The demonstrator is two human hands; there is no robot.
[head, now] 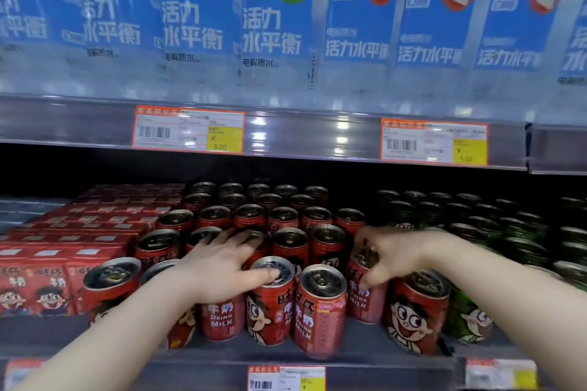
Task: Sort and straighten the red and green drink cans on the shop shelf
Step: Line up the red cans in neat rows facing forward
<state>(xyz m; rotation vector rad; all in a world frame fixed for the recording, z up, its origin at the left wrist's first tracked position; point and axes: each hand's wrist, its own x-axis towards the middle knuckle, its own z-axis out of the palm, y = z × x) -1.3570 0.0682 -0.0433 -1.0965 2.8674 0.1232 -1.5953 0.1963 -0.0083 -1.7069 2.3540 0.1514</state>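
Nearest the onlooker runs the front lip of the lower shelf (365,371), carrying a price tag (286,378). Two bare forearms reach over it from below. The front row of red cans (319,311) stands just behind the lip. Their printed sides face different ways: the end can (416,314) shows a cartoon face, while its neighbours show lettering. One green can (467,317) stands at the right end of this row, touching the end can. The left hand (222,267) lies palm down across the can tops with its fingers spread and nearly straight. They reach onto lids of the second row, and the thumb rests on the lid of a front can (270,298); the hand grasps nothing. The right hand (394,254) is curled over the top of the held can (365,295). The fingers wrap its rim and the thumb presses its side, and this can stands slightly behind the front row. Further back the red cans continue in close rows (251,213). To their right is a separate block of green cans (460,219), and to their left are stacked red cartons (79,232). Above, the upper shelf rail (317,133) bears two orange-bordered price labels (189,130). Bottles with blue labels (276,25) stand on that shelf.
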